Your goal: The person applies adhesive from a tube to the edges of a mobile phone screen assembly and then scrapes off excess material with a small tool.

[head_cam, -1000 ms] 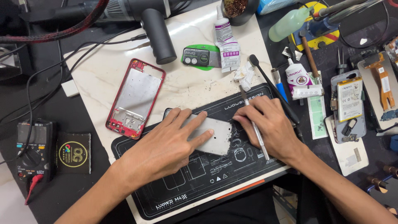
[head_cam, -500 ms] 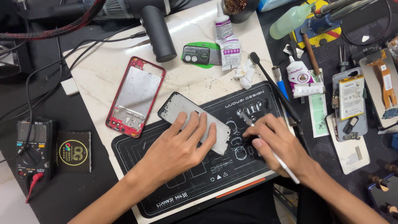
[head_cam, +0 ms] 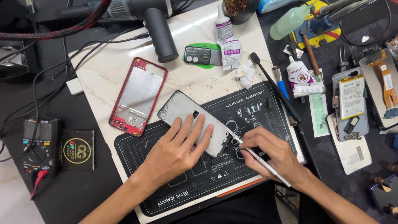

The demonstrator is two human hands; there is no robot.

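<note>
My left hand lies flat and open on the grey phone frame, fingers spread to pin it to the black work mat so it cannot slide. Just right of those fingers, my right hand is closed around a thin metal tool, held like a pen, its tip touching the frame's lower corner. A red phone frame sits beyond my left hand, set aside on the pale board.

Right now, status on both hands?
Left hand flat on grey phone frame, pinning it to black mat. Right hand holds metal tool, tip at frame's lower corner. Nothing blocking.
</note>
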